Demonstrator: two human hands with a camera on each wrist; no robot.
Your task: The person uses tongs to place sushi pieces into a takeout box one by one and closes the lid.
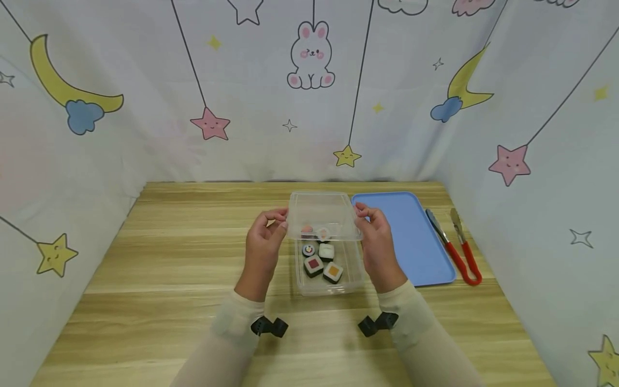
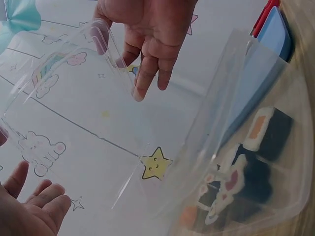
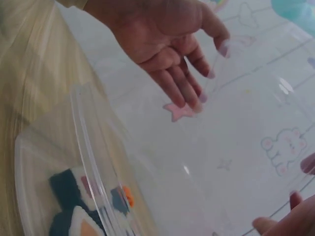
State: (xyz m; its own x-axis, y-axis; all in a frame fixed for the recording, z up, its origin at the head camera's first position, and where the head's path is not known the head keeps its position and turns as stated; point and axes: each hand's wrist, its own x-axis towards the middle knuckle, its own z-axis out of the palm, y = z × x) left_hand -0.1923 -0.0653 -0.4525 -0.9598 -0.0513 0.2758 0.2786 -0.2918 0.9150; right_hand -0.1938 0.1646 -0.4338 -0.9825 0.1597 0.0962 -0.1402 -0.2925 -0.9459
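Note:
A clear plastic lid [image 1: 321, 207] is raised and tilted above the far part of a clear plastic box [image 1: 355, 279]. My left hand [image 1: 263, 244] pinches the lid's left edge between thumb and fingers. At its right edge, my right hand [image 1: 379, 244] grips the lid in the same way. Several toy sushi pieces [image 1: 326, 252] lie in the box, some seen through the lid. In the left wrist view, the right hand [image 2: 150, 39] shows beyond the transparent lid. The right wrist view has the left hand [image 3: 162, 54] at the top.
A blue tray [image 1: 416, 236] lies right of the box, partly behind the right hand. Tongs with red handles [image 1: 471, 263] rest at the tray's right edge. A wooden table [image 1: 184, 258] carries everything, with a patterned white curtain [image 1: 261, 150] around its back and sides.

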